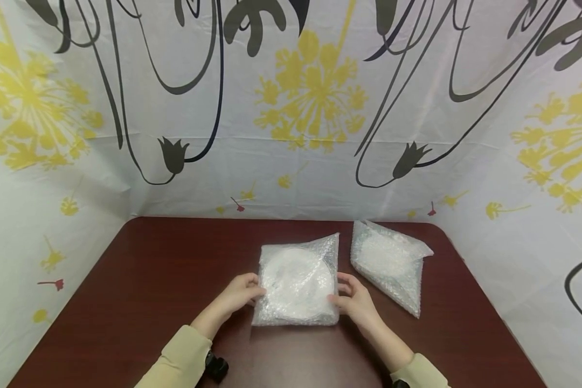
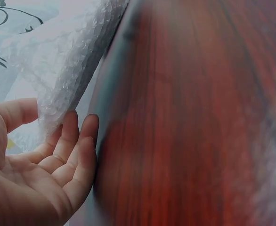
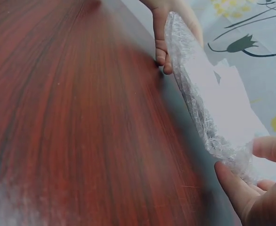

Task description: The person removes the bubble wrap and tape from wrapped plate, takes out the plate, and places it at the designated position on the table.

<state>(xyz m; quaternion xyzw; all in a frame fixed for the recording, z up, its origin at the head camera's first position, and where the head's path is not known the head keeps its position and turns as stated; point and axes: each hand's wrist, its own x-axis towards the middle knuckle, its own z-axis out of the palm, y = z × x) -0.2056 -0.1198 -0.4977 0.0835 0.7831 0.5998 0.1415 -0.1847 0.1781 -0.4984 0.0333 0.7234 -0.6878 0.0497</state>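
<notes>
A round white disc-like item [image 1: 298, 283], perhaps a plate, lies inside a clear bubble wrap pouch [image 1: 327, 253]. My left hand [image 1: 237, 293] grips the pouch's left edge, thumb on top and fingers below. At the opposite edge my right hand [image 1: 355, 303] pinches it the same way. Both wrist views show the bubble wrap pouch [image 2: 77, 52] [image 3: 194, 89] raised off the tabletop, with the left hand [image 2: 48, 165] and the right hand [image 3: 260, 183] at its sides. What lies under the pouch is hidden in the head view.
A second bubble wrap pouch [image 1: 388, 261] with a pale round item inside lies at the back right of the dark red-brown wooden table [image 1: 174, 258]. A white cloth [image 1: 223, 188] printed with flowers hangs behind the table and along both sides.
</notes>
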